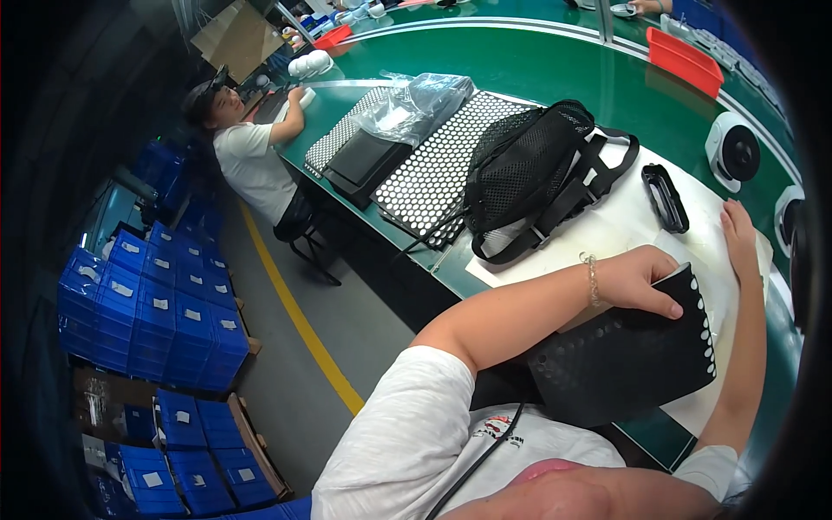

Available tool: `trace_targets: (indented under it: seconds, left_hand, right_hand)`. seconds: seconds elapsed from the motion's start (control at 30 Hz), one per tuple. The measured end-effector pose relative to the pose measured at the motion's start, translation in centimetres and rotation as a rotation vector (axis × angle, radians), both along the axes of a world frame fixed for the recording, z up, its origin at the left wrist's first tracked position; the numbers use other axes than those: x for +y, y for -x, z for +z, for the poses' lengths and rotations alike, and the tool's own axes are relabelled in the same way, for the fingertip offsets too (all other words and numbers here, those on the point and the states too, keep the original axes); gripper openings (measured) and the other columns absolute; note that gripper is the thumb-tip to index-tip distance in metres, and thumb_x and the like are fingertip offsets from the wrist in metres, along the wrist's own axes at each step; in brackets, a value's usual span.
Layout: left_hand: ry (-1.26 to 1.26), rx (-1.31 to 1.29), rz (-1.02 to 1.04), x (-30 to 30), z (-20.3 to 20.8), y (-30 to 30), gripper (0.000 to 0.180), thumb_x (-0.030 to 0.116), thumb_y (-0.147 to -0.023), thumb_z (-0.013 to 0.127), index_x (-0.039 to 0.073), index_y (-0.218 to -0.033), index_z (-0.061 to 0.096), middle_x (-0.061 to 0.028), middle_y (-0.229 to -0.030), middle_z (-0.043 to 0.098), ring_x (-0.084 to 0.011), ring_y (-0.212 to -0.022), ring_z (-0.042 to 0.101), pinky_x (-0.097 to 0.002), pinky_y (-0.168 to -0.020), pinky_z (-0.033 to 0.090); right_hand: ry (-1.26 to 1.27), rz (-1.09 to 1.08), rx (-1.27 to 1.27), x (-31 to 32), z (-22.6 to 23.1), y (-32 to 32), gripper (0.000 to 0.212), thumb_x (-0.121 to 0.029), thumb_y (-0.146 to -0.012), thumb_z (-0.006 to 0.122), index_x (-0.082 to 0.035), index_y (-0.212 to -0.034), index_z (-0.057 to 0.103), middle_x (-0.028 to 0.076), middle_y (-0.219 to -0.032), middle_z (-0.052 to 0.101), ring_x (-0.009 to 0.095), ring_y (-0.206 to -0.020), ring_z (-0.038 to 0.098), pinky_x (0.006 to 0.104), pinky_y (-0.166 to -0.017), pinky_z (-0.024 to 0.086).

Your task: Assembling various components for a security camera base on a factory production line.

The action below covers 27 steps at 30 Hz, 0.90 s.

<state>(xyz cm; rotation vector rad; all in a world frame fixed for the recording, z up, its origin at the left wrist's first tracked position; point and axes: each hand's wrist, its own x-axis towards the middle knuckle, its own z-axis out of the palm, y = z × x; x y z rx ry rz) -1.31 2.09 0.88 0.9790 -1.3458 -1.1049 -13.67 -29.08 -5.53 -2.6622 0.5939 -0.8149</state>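
My left hand (640, 279) is closed on the edge of a flat black sheet (598, 364), its thumb lying on top. White round dots line the sheet's right edge, and it slants over the table's near edge, close to my body. My right hand (739, 232) lies with fingers stretched out on the white paper (555, 253) and holds nothing that I can see. Between my hands and the far side sits a black oval frame-like part (665, 199). A black mesh bag with straps (529, 165) rests on the paper to the left.
Sheets with white dots (433, 165), a black tray (364, 165) and a clear plastic bag (420, 104) lie farther left. White round devices (731, 154) stand at right, near a red bin (685, 62). Blue crates (156, 303) are stacked on the floor; a co-worker (256, 165) sits at the table.
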Motion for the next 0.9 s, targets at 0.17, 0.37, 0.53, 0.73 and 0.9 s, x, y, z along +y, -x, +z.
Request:
trace_targets:
  seconds: [0.17,0.37,0.53,0.73,0.9]
  left_hand:
    - [0.116,-0.071,-0.011,-0.2,0.1,0.3,0.024,0.014,-0.069,0.070,-0.005,-0.081,0.060,-0.0081,-0.079,0.058,-0.0144,-0.076,0.054,-0.0278,-0.070,0.042]
    - [-0.088,0.004,0.021,0.1,1.2,0.5,0.022,0.013,-0.071,0.067,-0.003,-0.084,0.060,-0.0051,-0.080,0.059,-0.0119,-0.077,0.053,-0.0262,-0.070,0.043]
    - [-0.053,-0.024,-0.022,0.2,0.9,0.2,0.019,0.008,-0.073,0.064,-0.003,-0.089,0.060,-0.0057,-0.087,0.058,-0.0120,-0.082,0.053,-0.0249,-0.072,0.042]
    - [-0.047,-0.029,-0.060,0.1,1.2,0.6,0.018,0.009,-0.074,0.064,-0.002,-0.089,0.062,-0.0071,-0.089,0.058,-0.0142,-0.084,0.054,-0.0258,-0.073,0.042]
    - [-0.069,-0.050,-0.040,0.2,1.2,0.4,0.025,0.011,-0.072,0.066,-0.003,-0.092,0.060,-0.0066,-0.092,0.059,-0.0138,-0.086,0.054,-0.0266,-0.077,0.041]
  right_hand:
    - [0.095,-0.043,0.028,-1.2,0.5,1.2,0.030,-0.023,-0.087,0.046,0.000,-0.105,0.053,0.015,-0.115,0.050,0.029,-0.111,0.044,0.0331,-0.095,0.033]
    - [0.005,-0.078,-0.009,0.2,1.6,1.2,0.031,-0.024,-0.086,0.047,-0.001,-0.106,0.053,0.014,-0.110,0.052,0.027,-0.106,0.047,0.0338,-0.093,0.035]
    - [-0.129,-0.234,-0.169,-1.5,1.5,2.5,0.032,-0.027,-0.084,0.048,0.001,-0.099,0.057,0.014,-0.105,0.055,0.029,-0.101,0.049,0.0344,-0.087,0.038]
    - [-0.256,-0.356,-0.225,-3.5,1.3,5.2,0.036,-0.030,-0.086,0.045,0.000,-0.104,0.056,0.015,-0.106,0.055,0.028,-0.102,0.050,0.0333,-0.088,0.038]
    - [-0.193,-0.546,-0.143,-4.6,1.5,6.4,0.036,-0.031,-0.085,0.045,-0.003,-0.104,0.057,0.014,-0.107,0.055,0.028,-0.101,0.051,0.0343,-0.086,0.039]
